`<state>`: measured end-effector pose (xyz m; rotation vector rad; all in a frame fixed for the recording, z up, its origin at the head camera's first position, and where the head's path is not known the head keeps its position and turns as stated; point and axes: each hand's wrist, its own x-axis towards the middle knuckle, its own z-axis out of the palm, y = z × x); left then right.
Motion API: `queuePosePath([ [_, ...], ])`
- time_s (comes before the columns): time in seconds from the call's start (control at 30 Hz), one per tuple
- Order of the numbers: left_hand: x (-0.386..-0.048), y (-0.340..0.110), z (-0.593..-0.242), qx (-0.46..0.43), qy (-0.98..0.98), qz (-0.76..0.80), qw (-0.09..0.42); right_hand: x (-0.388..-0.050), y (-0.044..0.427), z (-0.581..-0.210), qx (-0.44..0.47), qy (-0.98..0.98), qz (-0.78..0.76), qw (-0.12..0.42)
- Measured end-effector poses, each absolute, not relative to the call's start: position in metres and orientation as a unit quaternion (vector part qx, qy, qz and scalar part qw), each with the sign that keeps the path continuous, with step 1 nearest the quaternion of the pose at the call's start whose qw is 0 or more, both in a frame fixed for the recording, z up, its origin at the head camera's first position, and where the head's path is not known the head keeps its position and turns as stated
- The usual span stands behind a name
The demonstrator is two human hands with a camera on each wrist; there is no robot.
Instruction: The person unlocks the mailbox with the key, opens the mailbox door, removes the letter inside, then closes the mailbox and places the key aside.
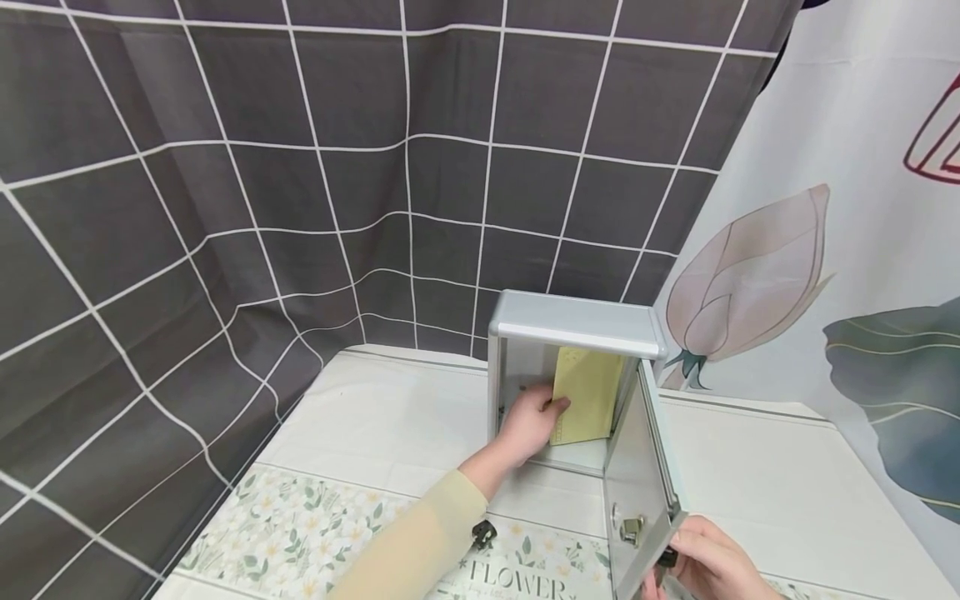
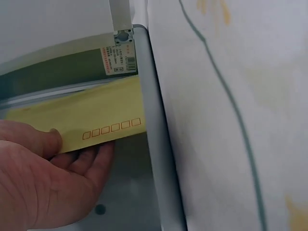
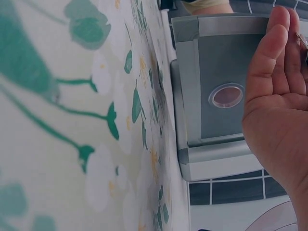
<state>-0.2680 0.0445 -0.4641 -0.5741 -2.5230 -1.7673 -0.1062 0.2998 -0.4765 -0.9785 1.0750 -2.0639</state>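
One hand, my left [image 1: 529, 418], pinches a yellow envelope [image 1: 591, 398] inside the lockable metal box [image 1: 577, 323], thumb on its face; letting go of it is not yet done. Next to that, the hinged door [image 1: 636, 467] stands open, so opening looks finished and shutting it seems left. Furthest right, my right hand [image 1: 708, 557] pinches what looks like a black key [image 1: 666, 557] on the door's outer side.

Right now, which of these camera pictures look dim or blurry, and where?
Head view: brightest and fairly clear. Left wrist view: dim, the yellow envelope fairly crisp, the printed surface at right soft. Right wrist view: dim and bluish, the flowered cover blurred at far left.
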Motion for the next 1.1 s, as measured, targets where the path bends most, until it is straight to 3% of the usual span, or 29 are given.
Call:
queuePosePath([
  [1.1, -0.232, -0.021, -0.456, -0.201, -0.804, -0.557, -0.053, -0.109, 0.301, -0.481, -0.394, 0.42, -0.767, 0.282],
])
